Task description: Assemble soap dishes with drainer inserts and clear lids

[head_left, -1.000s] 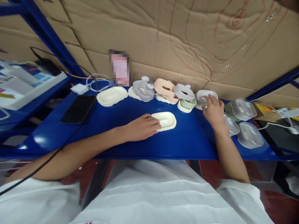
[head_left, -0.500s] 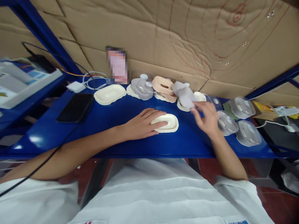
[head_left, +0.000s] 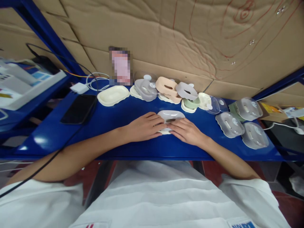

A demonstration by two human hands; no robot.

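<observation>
A grey soap dish tray (head_left: 171,113) with a slot in its middle sits over a cream base (head_left: 165,132) near the front of the blue table. My left hand (head_left: 147,127) grips the tray's left side, fingers bent over its near rim. On the right side, my right hand (head_left: 186,130) holds the same tray, fingertips close to the left hand's. The hands cover most of the base, so I cannot tell how the tray sits in it. Behind them lie another grey slotted tray (head_left: 187,90), a peach slotted tray (head_left: 166,85) and a green piece (head_left: 191,103).
Soap dishes with clear lids (head_left: 230,124) stand in a group at the right. A cream dish piece (head_left: 113,95) lies at the back left, beside a black phone (head_left: 79,109) and a white charger (head_left: 79,88). Cardboard (head_left: 152,38) lines the back.
My right hand has come from the back row to the middle, bringing a grey tray onto the cream base. My left hand stays at the base's left side. The green piece now shows.
</observation>
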